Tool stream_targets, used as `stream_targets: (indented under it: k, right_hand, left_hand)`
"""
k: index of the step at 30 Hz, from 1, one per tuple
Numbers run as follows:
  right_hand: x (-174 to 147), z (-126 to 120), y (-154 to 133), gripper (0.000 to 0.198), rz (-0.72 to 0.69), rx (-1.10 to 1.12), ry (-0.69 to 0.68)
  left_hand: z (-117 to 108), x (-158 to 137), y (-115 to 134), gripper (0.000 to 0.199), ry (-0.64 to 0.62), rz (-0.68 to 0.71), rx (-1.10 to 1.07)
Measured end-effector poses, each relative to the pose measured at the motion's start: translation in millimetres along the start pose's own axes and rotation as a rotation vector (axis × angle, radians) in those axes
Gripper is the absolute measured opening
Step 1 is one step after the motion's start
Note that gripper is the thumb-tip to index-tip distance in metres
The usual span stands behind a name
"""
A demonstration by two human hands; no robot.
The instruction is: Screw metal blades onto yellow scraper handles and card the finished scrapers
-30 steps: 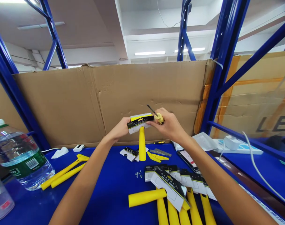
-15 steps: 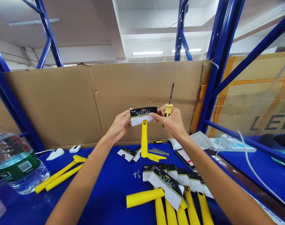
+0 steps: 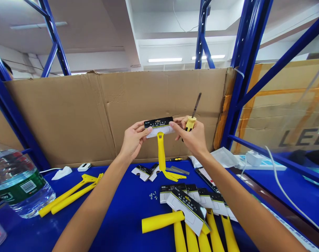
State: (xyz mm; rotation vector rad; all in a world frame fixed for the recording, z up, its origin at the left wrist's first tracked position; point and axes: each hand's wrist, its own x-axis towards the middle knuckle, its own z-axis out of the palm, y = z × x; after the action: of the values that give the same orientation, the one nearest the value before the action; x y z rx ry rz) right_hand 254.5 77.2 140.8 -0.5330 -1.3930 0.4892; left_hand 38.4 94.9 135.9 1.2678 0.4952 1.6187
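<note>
A yellow scraper point(image 3: 161, 152) hangs handle down in front of the cardboard, a black-and-white printed card sleeve point(image 3: 162, 131) across its head. My left hand point(image 3: 132, 140) pinches the sleeve's left end, thumb in front. At the right end, my right hand point(image 3: 196, 136) has thumb and fingers on the sleeve. That same hand also holds a screwdriver point(image 3: 191, 122) with a pale yellow handle, its shaft pointing up. Below lie loose card sleeves point(image 3: 141, 172), a yellow forked part point(image 3: 172, 175), metal blades point(image 3: 179, 170) and small screws and nuts point(image 3: 153, 196).
Several carded scrapers point(image 3: 193, 210) are piled at the front right, beside a phone point(image 3: 206, 176). Two bare yellow handles point(image 3: 67, 192) and a large water bottle point(image 3: 20, 189) are on the left. Cardboard point(image 3: 159, 94) stands behind; a power strip point(image 3: 267, 164) sits at right.
The scraper has shifted slightly left and up and tilted a little. My left thumb has come onto the front of the sleeve. The screwdriver leans further right.
</note>
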Motion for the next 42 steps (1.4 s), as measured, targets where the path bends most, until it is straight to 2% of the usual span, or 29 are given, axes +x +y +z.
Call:
stream_targets:
  k: [2,4,7,10,12,18,22,25,31,35,37,39,42]
  right_hand:
    - [-1,-1,-4,0.044,-0.070,0.016,0.016]
    - [-1,-3,-8,0.041,-0.104,0.036,-0.015]
    - [-2,-4,-12,0.040,-0.076,0.055,-0.185]
    - [-5,1,-15,0.046,0.040,0.061,-0.389]
    - [-8,5,-17,0.052,0.113,0.038,-0.444]
    - [-6,3,-28,0.061,0.109,-0.087,-0.325]
    - [3,-8,-29,0.061,0.057,-0.262,-0.214]
    - [7,-15,-24,0.055,0.094,-0.333,-0.225]
    - [10,-20,-14,0.041,0.105,-0.338,-0.353]
    - [11,-24,-8,0.033,0.149,-0.359,-0.393]
    - [11,-25,-6,0.030,0.196,-0.337,-0.394]
    - [11,-25,-6,0.031,0.254,-0.285,-0.376]
    - [10,-24,-10,0.038,0.381,-0.153,-0.360]
  left_hand:
    - [-2,3,1,0.033,0.043,0.003,-0.104]
    - [-3,4,4,0.022,0.065,-0.068,-0.198]
    - [0,1,8,0.014,0.030,-0.349,-0.316]
    - [8,-6,4,0.027,-0.103,-0.591,-0.398]
    - [13,-11,-1,0.036,-0.222,-0.645,-0.372]
    - [12,-20,-6,0.028,-0.527,-0.626,-0.125]
    - [8,-20,6,0.019,-0.524,-0.558,0.063]
    - [6,-19,14,0.023,-0.510,-0.483,0.135]
    - [2,-20,25,0.042,-0.478,-0.287,0.526]
    - [1,-23,32,0.068,-0.421,-0.060,0.632]
    - [1,-25,34,0.078,-0.471,0.078,0.697]
    - [3,-27,35,0.070,-0.551,0.214,0.815]
    - [5,-27,32,0.037,-0.564,0.363,0.981]
